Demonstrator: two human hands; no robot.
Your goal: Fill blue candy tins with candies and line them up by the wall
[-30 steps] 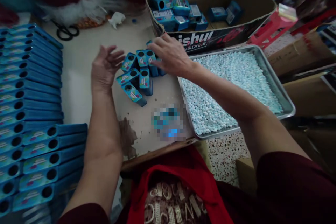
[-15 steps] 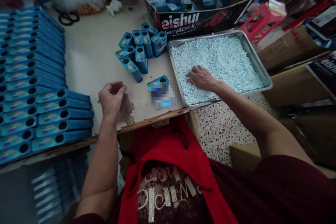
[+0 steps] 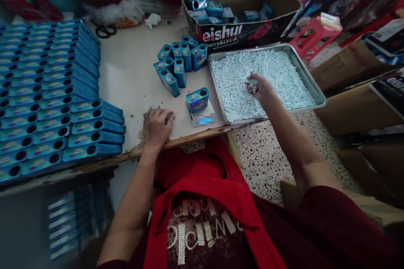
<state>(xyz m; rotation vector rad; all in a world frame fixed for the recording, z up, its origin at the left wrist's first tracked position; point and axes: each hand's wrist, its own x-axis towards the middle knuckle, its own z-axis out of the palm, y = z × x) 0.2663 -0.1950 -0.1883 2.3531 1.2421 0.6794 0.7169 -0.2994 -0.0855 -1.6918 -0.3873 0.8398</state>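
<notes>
My right hand [image 3: 260,87] is raised over a metal tray [image 3: 321,101] and closed around a handful of small pale blue candies, which show at its fingers. The loose candies [image 3: 277,71] spread across the tray beneath it. On the table's front part, my left hand [image 3: 158,127] rests with fingers loosely bent and thumb apart, seemingly holding nothing. Between the hands, a blue tin [image 3: 198,99] with a round hole in its top stands upright on a small flat digital scale [image 3: 208,118] whose display is lit blue.
Several blue tins [image 3: 178,69] stand in a cluster behind the scale. Rows of similar tins [image 3: 47,105] fill the table's left side. Behind the tray is a cardboard box [image 3: 233,35] with tins inside. Black scissors [image 3: 105,30] lie farther back. A pink stool [image 3: 317,38] stands at right.
My right hand has lifted from the candies, closing on a handful and turning. My left hand has lowered onto the table. The view has shifted, showing more of the left and back.
</notes>
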